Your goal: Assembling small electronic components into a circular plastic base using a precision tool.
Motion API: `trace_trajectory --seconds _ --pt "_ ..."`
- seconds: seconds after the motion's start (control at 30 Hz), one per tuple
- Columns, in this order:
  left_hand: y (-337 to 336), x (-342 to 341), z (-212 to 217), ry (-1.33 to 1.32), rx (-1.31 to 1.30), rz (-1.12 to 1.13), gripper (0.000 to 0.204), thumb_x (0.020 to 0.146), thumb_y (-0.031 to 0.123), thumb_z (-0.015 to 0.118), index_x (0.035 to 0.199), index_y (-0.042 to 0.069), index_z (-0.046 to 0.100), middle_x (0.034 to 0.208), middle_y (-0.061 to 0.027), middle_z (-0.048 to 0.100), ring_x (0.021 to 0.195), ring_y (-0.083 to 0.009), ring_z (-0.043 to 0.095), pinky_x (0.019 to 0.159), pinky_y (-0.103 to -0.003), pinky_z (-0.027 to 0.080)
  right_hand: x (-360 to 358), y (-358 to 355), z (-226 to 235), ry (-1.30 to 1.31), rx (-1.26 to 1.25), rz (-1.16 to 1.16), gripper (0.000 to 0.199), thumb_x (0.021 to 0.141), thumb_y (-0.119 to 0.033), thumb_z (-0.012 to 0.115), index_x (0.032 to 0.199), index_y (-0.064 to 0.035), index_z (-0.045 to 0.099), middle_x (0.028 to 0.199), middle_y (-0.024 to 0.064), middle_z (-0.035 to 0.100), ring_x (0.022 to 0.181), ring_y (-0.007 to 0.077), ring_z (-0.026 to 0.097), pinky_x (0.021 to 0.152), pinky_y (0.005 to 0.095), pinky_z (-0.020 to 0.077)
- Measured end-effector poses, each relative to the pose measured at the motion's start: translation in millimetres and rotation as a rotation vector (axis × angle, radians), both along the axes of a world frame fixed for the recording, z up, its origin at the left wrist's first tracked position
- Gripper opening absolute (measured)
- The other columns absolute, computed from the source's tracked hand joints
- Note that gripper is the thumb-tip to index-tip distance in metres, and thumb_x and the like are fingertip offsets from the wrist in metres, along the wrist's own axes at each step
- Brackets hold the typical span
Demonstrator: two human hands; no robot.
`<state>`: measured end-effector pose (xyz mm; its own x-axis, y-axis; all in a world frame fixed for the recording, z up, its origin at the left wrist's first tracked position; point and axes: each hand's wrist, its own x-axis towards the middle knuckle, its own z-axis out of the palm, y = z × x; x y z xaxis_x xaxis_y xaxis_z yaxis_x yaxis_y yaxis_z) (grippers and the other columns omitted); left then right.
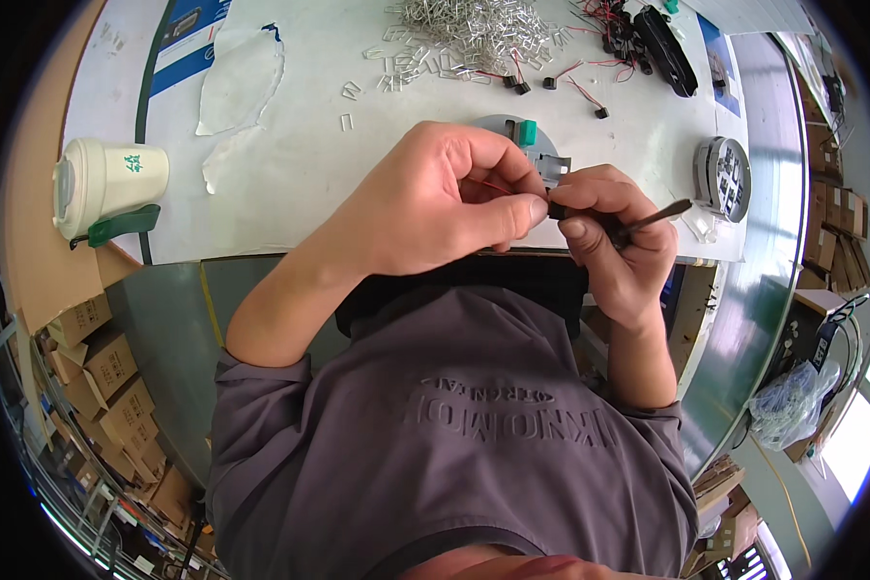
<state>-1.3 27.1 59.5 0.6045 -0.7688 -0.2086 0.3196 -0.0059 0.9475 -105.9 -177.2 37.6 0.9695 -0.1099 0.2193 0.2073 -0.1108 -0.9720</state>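
Note:
My left hand [454, 198] is closed in a pinch, thumb and index fingertip meeting at a small black part [557, 210]. A thin red wire [490, 186] runs inside the curl of its fingers. My right hand [614, 227] is closed too, its thumb and index finger on the same black part from the other side. A slim dark tool [659, 216] with a tapered, flattened end sticks out of that hand to the right; its other end is hidden. Just beyond the fingertips, a grey round base [498, 124] carries a green block [525, 132] and a metal bracket [553, 167].
Many small U-shaped metal pieces [474, 34] lie heaped at the far middle. Black parts with red wires [601, 112] lie right of them, near a black pouch [665, 53]. A round grey housing [723, 179] stands right, a lidded cream cup [106, 188] left. Torn white paper [242, 82] lies far left.

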Motion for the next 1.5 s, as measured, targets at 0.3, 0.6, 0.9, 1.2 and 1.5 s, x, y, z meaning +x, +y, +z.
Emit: trace_trajectory --seconds 0.3,0.6,0.9,1.2,1.5 --pt "-9 -19 -17 -0.908 0.325 0.265 0.011 0.083 0.001 0.079 0.091 0.003 0.072 0.115 -0.0103 0.07 0.099 -0.0213 0.062 0.088 -0.03 0.05 -2 -9 0 0.118 -0.479 -0.083 0.021 0.087 0.008 0.075 0.106 -0.0005 0.075 0.111 0.0081 0.07 0.073 0.0152 0.061 0.062 0.0289 0.0478" --pt "-9 -21 -55 -1.003 0.299 0.269 0.029 0.076 0.012 0.087 0.096 0.006 0.066 0.148 -0.0159 0.056 0.129 -0.0348 0.053 0.111 -0.046 0.043 3 6 14 0.055 -1.17 -0.015 0.028 0.084 0.008 0.071 0.109 -0.004 0.075 0.118 0.006 0.069 0.071 0.0172 0.062 0.061 0.0307 0.051" --pt "-4 -19 -61 -1.025 0.271 0.249 0.071 0.066 0.019 0.097 0.126 0.008 0.06 0.151 -0.0152 0.058 0.132 -0.0336 0.054 0.113 -0.046 0.044 -18 14 -3 -0.106 -1.372 -0.104 0.041 0.08 0.011 0.072 0.118 -0.002 0.076 0.12 0.0051 0.069 0.07 0.0171 0.065 0.063 0.0321 0.0538" --pt "-6 -22 -57 -1.001 0.38 0.262 0.086 0.059 0.021 0.1 0.132 0.009 0.056 0.15 -0.0091 0.06 0.13 -0.0322 0.055 0.112 -0.042 0.045 12 -6 -3 -0.304 0.489 -0.04 0.054 0.118 -0.033 0.037 0.076 -0.0089 0.06 0.086 0.0104 0.061 0.051 0.0094 0.035 0.049 0.0257 0.034" --pt "-19 -20 -36 -1.031 0.497 0.18 0.089 0.063 0.01 0.093 0.143 0.011 0.055 0.148 -0.0101 0.057 0.129 -0.0324 0.053 0.11 -0.042 0.046 39 15 -25 -0.233 0.01 -0.064 0.06 0.118 -0.046 0.035 0.07 -0.0123 0.047 0.064 0.0027 0.044 0.051 0.0097 0.034 0.047 0.0267 0.0304"
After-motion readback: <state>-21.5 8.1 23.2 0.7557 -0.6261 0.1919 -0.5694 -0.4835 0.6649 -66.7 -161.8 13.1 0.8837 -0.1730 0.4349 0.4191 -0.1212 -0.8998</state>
